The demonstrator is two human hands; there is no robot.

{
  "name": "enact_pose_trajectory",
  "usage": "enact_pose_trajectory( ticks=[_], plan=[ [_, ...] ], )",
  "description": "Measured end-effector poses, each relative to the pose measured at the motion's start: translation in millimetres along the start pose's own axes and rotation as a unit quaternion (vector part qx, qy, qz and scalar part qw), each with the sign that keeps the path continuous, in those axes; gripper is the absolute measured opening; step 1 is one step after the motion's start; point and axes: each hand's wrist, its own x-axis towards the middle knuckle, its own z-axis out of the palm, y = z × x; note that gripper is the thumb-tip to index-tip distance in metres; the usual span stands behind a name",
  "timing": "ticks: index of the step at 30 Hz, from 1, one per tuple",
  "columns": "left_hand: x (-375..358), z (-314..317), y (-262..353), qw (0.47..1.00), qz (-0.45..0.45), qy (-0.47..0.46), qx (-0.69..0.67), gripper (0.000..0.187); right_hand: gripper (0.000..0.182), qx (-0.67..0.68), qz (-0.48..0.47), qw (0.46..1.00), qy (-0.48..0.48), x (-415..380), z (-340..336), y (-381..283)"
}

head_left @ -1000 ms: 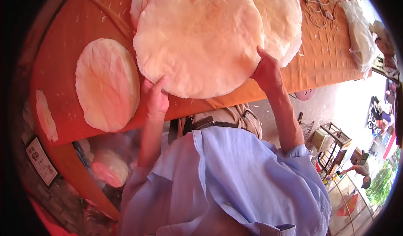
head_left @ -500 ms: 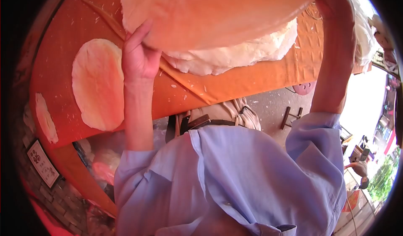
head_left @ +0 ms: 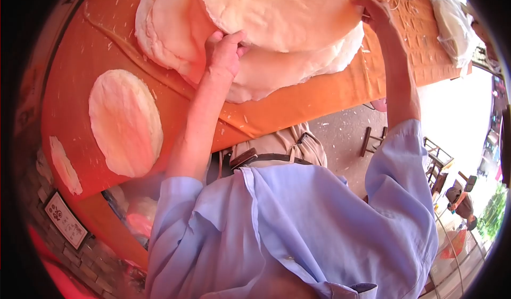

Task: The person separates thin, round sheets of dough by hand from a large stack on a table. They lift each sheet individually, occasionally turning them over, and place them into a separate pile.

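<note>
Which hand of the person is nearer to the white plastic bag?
Right. The right hand is a short way left of the white plastic bag; the left hand is farther left, across the pale round sheet.

Far side of the upper pale sheet (head_left: 282,14) beyond the picture's top edge

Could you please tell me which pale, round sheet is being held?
The pale, flat top sheet over the pale pile; it alone has left hand and right hand gripping its edges.
</note>
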Motion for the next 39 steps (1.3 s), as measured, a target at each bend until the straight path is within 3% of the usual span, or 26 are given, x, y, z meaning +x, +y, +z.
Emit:
enact_pose_trajectory(
  ticks=[8,11,14,17,18,20,21,22,23,25,26,27,28,31,32,34,37,39],
  plan=[
    [-18,-3,14,0.988,0.028,0.021,0.149,0.02,0.023,-0.065,-0.004,0.998,-0.022,-27,-1,-2],
    [-18,-5,10,0.991,0.025,0.007,0.131,0.021,0.028,0.022,-0.02,0.995,-0.096,-28,-15,-7],
    [-20,-4,3,0.999,0.01,0.002,0.053,0.022,0.032,0.145,0.063,0.973,-0.17,-17,-16,-11],
    [-25,-6,1,1.0,0.002,0.001,0.017,0.022,0.033,0.206,0.097,0.956,-0.184,-20,3,-9],
    [-27,-5,1,1.0,0.004,-0.002,0.008,0.021,0.034,0.139,-0.057,0.967,-0.206,-11,2,-4],
    [-26,-8,3,1.0,-0.014,-0.004,-0.024,0.022,0.034,-0.003,-0.354,0.907,-0.229,15,-6,8],
    [-23,-12,5,0.998,-0.035,-0.003,-0.046,0.024,0.028,0.099,-0.291,0.922,-0.236,-38,16,-42],
    [-21,-12,7,0.996,-0.057,-0.003,-0.067,0.026,0.026,0.206,-0.116,0.941,-0.241,-74,35,-97],
    [-23,-5,14,0.991,-0.061,-0.027,-0.119,0.028,0.024,0.076,-0.427,0.882,-0.186,-83,36,-104],
    [-30,8,36,0.969,-0.065,-0.072,-0.225,0.031,0.02,0.022,-0.519,0.844,-0.135,-104,32,-125],
    [-24,3,37,0.956,-0.064,-0.109,-0.265,0.032,0.019,0.108,-0.323,0.928,-0.152,-125,27,-141],
    [-10,-5,41,0.939,-0.06,-0.147,-0.307,0.033,0.018,0.185,-0.112,0.963,-0.161,-135,26,-152],
    [1,-8,43,0.918,-0.056,-0.183,-0.347,0.033,0.018,0.189,-0.098,0.963,-0.164,-130,24,-145],
    [19,-9,45,0.968,0.04,-0.053,-0.241,0.032,0.018,0.209,-0.03,0.96,-0.184,-90,9,-75],
    [20,-11,44,0.978,0.055,-0.028,-0.199,0.032,0.033,0.095,-0.006,0.975,-0.203,-35,-11,-42],
    [27,-17,43,0.99,0.085,0.014,-0.11,0.034,0.028,0.118,-0.028,0.984,-0.133,-69,24,-36],
    [30,-31,50,0.989,0.117,-0.007,-0.092,0.033,0.017,0.181,-0.299,0.914,-0.205,-102,31,-39],
    [14,-30,60,0.982,0.145,-0.06,-0.102,0.03,0.023,0.134,-0.207,0.947,-0.206,-106,17,-51]
  ],
)
